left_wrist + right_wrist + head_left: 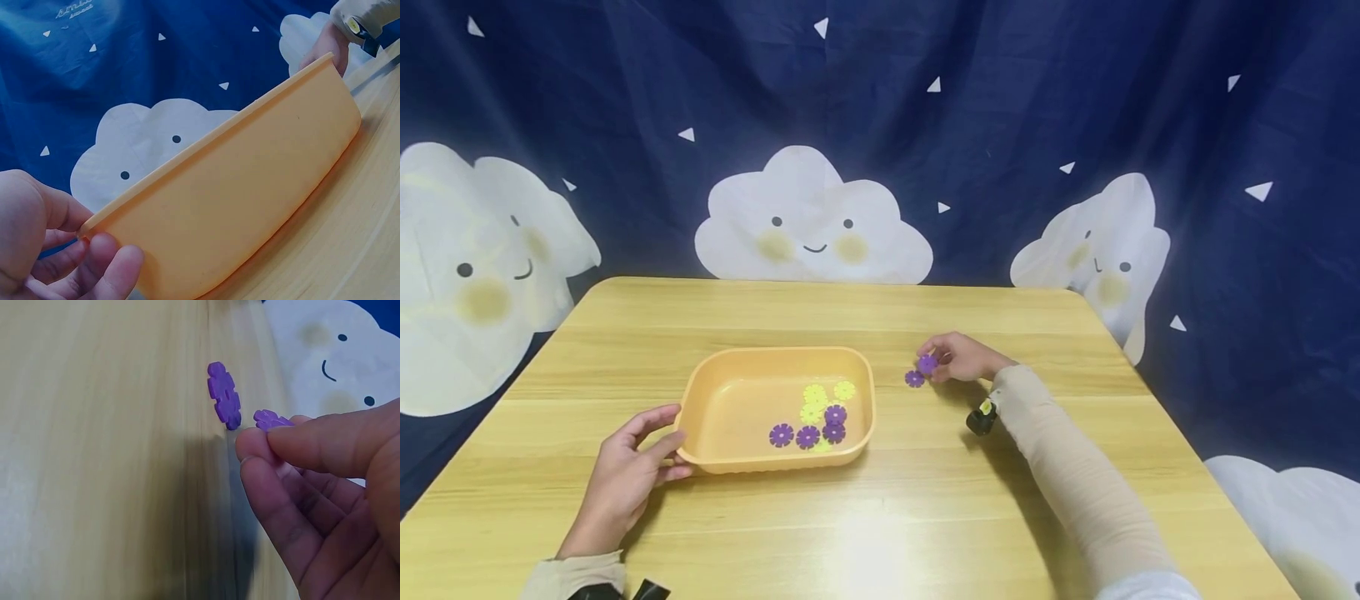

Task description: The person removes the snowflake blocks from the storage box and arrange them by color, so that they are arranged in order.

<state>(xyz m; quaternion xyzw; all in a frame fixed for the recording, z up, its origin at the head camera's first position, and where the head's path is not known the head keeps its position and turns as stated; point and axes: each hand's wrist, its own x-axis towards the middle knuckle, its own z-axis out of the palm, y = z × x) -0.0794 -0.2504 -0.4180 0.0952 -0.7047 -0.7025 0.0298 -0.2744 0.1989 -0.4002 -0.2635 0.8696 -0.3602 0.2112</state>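
My left hand (pixel 625 475) grips the left rim of a shallow orange plastic basin (pixel 722 408), as the left wrist view also shows. Inside it, toward the right, lie several purple snowflake building discs (pixel 781 435) and several yellow ones (pixel 813 395), some overlapping. To the right of the basin, my right hand (pixel 966 358) pinches a purple snowflake disc (pixel 271 420) between thumb and fingertips. Another purple disc (pixel 914 379) lies on the table just left of those fingertips; it shows close by in the right wrist view.
The basin stands on a wood-grain table (pixel 880 517) with rounded back corners. A dark blue curtain (pixel 1000 125) printed with white clouds hangs behind it. A small black device (pixel 981 418) sits at the right wrist.
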